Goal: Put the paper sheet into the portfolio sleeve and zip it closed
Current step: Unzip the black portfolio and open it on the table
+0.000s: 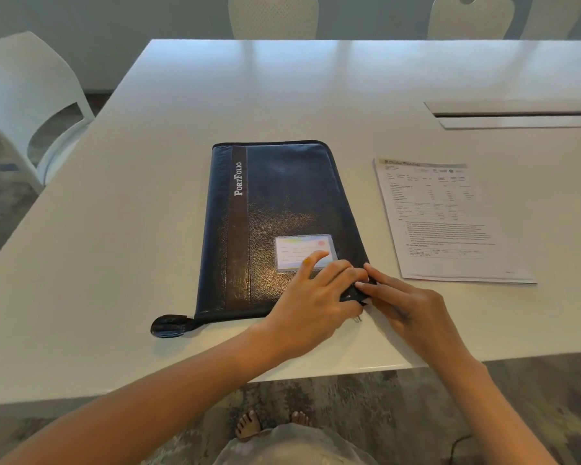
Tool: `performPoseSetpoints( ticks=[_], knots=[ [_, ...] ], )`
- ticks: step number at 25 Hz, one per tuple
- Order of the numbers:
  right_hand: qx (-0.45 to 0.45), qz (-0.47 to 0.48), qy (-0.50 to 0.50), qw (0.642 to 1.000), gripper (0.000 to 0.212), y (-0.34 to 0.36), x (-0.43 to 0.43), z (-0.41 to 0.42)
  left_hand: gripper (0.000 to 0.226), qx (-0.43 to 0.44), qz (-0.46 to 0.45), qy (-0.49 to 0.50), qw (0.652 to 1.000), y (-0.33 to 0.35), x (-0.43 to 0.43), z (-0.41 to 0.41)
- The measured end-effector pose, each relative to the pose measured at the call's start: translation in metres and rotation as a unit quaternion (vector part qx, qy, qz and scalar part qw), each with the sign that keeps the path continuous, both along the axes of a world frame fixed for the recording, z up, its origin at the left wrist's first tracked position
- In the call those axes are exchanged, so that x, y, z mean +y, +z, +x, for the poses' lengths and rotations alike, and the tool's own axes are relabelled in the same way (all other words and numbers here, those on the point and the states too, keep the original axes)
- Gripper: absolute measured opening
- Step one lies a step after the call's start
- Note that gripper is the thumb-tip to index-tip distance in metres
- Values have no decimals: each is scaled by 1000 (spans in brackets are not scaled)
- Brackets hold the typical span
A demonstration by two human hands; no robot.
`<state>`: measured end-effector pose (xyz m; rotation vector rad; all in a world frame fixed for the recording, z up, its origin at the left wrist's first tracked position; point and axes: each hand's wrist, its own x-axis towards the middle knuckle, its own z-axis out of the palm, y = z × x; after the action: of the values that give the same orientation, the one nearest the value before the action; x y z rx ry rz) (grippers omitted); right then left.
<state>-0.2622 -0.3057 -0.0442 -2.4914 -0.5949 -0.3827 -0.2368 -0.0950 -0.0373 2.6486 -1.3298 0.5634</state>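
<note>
A dark blue portfolio sleeve [275, 209] lies flat in the middle of the white table, its cover up, with a brown stripe and a clear card pocket. A printed paper sheet [446, 223] lies flat on the table just right of it. My left hand [316, 297] presses on the sleeve's near right corner, fingers spread over the cover. My right hand [406, 303] meets it there, its fingertips pinching at the corner where a small metal zip pull shows. The corner itself is hidden under my fingers.
The white table [148, 162] ends close to me. A cable slot with a lid [517, 114] sits at the back right. White chairs stand at the left [31, 105] and beyond the far edge [272, 18]. A dark tab sticks out at the sleeve's near left corner.
</note>
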Motion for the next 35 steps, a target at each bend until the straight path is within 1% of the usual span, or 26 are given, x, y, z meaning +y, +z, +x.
performPoseSetpoints(
  ticks=[3, 6, 9, 14, 19, 22, 23, 25, 27, 29, 32, 35],
  knots=[
    [-9, 1, -13, 1000, 38, 0, -1, 1, 14, -9, -21, -6, 1000, 1, 14, 0],
    [-3, 23, -13, 1000, 33, 1, -1, 2, 17, -14, -29, -17, 999, 2, 39, -4],
    [-3, 27, -3, 1000, 31, 4, -2, 2, 26, -15, -8, -22, 1000, 5, 66, -9],
    [6, 45, -4, 999, 32, 2, -5, 5, 20, -22, 21, -1, 1000, 9, 124, -19],
    [15, 36, -9, 999, 33, 2, -6, 6, 27, -18, 38, 27, 999, 11, 161, -28],
    [20, 40, -14, 999, 26, 6, -5, 5, 34, -9, 45, 43, 998, 12, 181, -31],
    [21, 42, -14, 999, 26, 7, -4, 5, 36, -7, 51, 47, 998, 12, 187, -33],
    [21, 42, -17, 999, 27, 7, -4, 5, 35, -5, 56, 50, 997, 13, 198, -37],
    [23, 39, -27, 999, 32, 7, -4, 5, 32, -2, 53, 56, 997, 14, 208, -41],
    [26, 37, -36, 998, 35, 7, -3, 4, 30, 3, 46, 67, 997, 16, 216, -43],
    [23, 47, -35, 998, 37, 9, -2, 3, 19, 22, 30, 54, 998, 18, 220, -48],
    [12, 53, -47, 997, 32, 9, 1, -1, 22, 93, -4, 44, 995, 17, 218, -54]
  ],
)
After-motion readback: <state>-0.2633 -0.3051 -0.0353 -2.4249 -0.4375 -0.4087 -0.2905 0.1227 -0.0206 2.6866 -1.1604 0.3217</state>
